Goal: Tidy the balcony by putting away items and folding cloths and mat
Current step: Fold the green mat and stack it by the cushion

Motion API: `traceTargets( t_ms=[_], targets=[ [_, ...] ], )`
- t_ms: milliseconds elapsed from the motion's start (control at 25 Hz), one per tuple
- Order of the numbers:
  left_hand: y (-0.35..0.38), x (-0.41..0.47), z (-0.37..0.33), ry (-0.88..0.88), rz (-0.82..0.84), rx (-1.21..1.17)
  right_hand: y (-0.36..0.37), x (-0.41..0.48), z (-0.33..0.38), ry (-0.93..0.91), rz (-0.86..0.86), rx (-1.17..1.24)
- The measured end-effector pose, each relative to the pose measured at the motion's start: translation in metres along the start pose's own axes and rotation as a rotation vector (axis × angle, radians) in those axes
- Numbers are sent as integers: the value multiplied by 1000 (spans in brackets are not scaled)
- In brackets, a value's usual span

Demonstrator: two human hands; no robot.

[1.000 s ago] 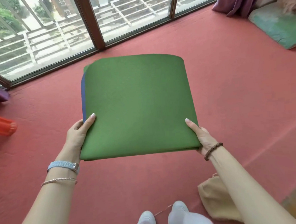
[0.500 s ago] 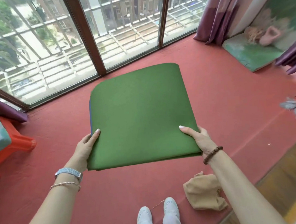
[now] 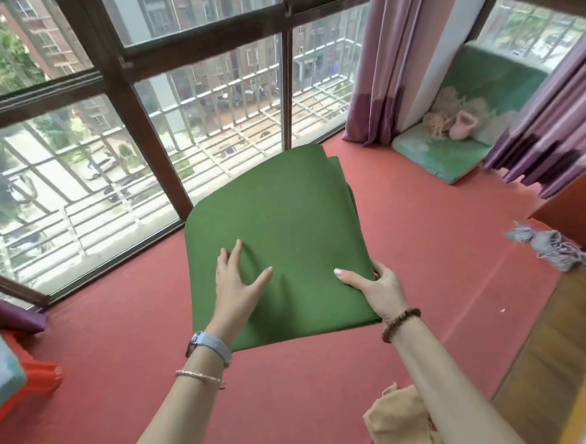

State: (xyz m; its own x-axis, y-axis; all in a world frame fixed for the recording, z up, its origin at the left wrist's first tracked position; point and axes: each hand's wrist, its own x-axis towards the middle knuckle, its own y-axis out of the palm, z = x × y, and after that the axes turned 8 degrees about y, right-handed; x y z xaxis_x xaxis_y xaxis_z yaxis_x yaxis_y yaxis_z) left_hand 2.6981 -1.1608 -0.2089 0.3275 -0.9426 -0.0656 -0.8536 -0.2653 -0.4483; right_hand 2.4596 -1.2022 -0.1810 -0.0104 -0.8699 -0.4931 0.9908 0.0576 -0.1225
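A folded green mat [image 3: 284, 219] is held in the air in front of me, above the red carpet. My right hand [image 3: 378, 288] grips its near right edge, thumb on top and fingers underneath. My left hand [image 3: 235, 283] lies flat on top of the mat with fingers spread and straight, pressing on its near left part. A crumpled tan cloth [image 3: 398, 424] lies on the carpet by my right forearm.
Large windows [image 3: 162, 127] with brown frames run along the far side. Purple curtains [image 3: 374, 59] hang at the right, near a green cushion [image 3: 452, 157] with a pink item on it. A grey tangled cloth [image 3: 547, 247] lies at the right; a red stool [image 3: 37, 378] stands left.
The mat has risen and swung to the right as I look up. My left hand left the mat's left edge and now lies flat on top. My right hand keeps its grip.
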Motion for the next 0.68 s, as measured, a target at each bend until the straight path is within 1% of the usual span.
traceTargets(
  t_ms=[120,200,360,440,520,600,680],
  targets=[
    [19,13,-34,149,78,-23,-4,0,15,-74,-47,-49],
    [30,28,-51,200,119,-11,-11,6,27,-109,-80,-126],
    [54,65,-75,170,196,-40,-37,36,50,-143,-137,-302],
    [68,85,-90,181,184,-6,-54,52,63,-148,-167,-379],
    [82,109,-110,275,105,95,-75,69,78,-151,-184,-459],
    [89,138,-135,390,47,246,-93,82,94,-156,-180,-556],
    [95,168,-158,573,49,474,-112,99,108,-180,-176,-663]
  ],
)
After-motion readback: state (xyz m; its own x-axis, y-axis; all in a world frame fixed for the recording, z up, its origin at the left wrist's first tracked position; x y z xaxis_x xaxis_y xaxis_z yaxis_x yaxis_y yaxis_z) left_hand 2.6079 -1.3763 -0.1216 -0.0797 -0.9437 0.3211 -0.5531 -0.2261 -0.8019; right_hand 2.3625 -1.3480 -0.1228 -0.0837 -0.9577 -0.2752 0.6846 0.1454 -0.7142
